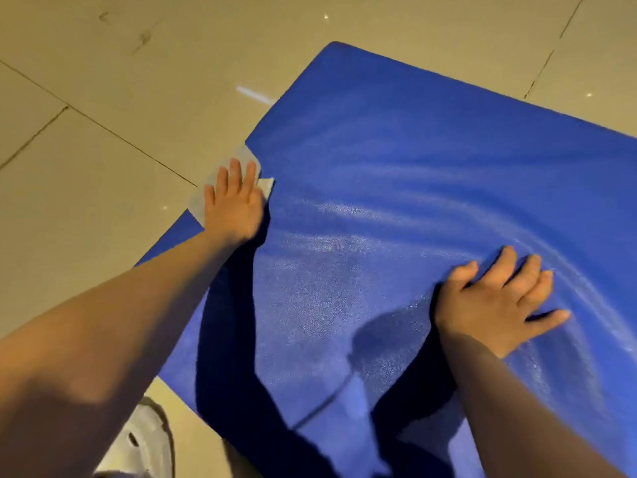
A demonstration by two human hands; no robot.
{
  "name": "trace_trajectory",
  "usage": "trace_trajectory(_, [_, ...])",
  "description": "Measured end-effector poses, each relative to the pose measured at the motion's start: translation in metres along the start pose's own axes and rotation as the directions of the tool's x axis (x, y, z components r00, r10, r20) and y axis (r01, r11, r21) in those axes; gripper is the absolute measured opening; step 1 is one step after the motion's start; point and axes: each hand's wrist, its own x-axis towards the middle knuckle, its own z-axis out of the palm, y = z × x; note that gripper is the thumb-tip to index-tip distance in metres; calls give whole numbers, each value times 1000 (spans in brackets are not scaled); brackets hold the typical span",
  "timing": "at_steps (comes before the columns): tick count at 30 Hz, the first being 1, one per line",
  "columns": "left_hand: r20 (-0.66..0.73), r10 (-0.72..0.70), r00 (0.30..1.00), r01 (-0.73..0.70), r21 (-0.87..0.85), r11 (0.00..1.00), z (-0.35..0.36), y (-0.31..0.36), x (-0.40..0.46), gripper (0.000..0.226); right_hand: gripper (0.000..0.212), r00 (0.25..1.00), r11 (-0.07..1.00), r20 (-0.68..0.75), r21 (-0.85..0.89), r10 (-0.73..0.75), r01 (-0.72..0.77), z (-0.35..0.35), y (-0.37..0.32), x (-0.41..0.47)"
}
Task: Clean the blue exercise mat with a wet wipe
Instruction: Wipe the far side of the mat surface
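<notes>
The blue exercise mat [413, 167] lies flat on the tiled floor and fills the middle and right of the view. Wet streaks curve across its surface. My left hand [234, 205] presses a white wet wipe [241, 157] with straight fingers at the mat's left edge; part of the wipe hangs over onto the floor. My right hand [499, 301] rests palm down on the mat at the right, fingers spread.
Beige floor tiles [103, 132] with dark grout lines surround the mat on the left and at the back. A white shoe [144, 443] shows at the bottom left, beside the mat's near edge.
</notes>
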Motion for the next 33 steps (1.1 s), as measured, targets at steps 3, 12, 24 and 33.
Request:
trace_trajectory(3, [94,156,983,-152,-45,987,8,55,-29,53,65,998,1000,-62,26,-11,13,3,5,-7])
trace_trajectory(12, [188,652,734,-641,-124,758,40,87,-142,72,54,986,998,-162,43,-45,52,7,9,-5])
trace_trajectory(24, [25,-262,965,263,-107,959,29,-94,-129,52,57,992,1000,-126,7,-24,25,8,7,-5])
trace_trajectory(33, [100,317,943,-299,-163,940,65,35,-231,60,57,989,1000,-144,5,-18,18,5,4,-6])
